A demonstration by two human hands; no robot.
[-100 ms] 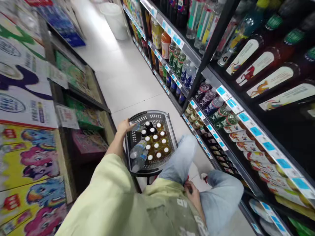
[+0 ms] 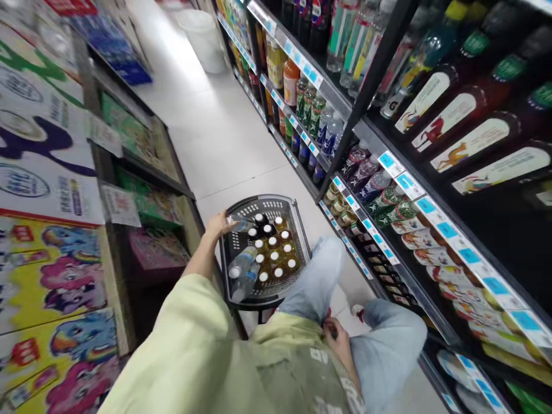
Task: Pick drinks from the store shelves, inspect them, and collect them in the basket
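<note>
My left hand (image 2: 218, 224) reaches over the left rim of a dark grey shopping basket (image 2: 304, 233). Its fingers are closed round the top end of a clear plastic bottle (image 2: 245, 225), which lies tilted inside. Several white-capped bottles of amber liquid (image 2: 273, 256) stand upright in the basket, with a few dark-liquid bottles (image 2: 267, 230) at the far side. Two more clear bottles (image 2: 245, 282) lean along the left wall. Low by my knees, my right hand (image 2: 338, 339) has its fingers curled; a small dark patch shows there, too unclear to name.
Drink shelves (image 2: 366, 132) line the right side, close to my knee. Stacked cartons (image 2: 64, 276) and a display rack (image 2: 150, 190) border the left. Tiled floor (image 2: 233, 144) runs ahead to a white bin (image 2: 202, 40).
</note>
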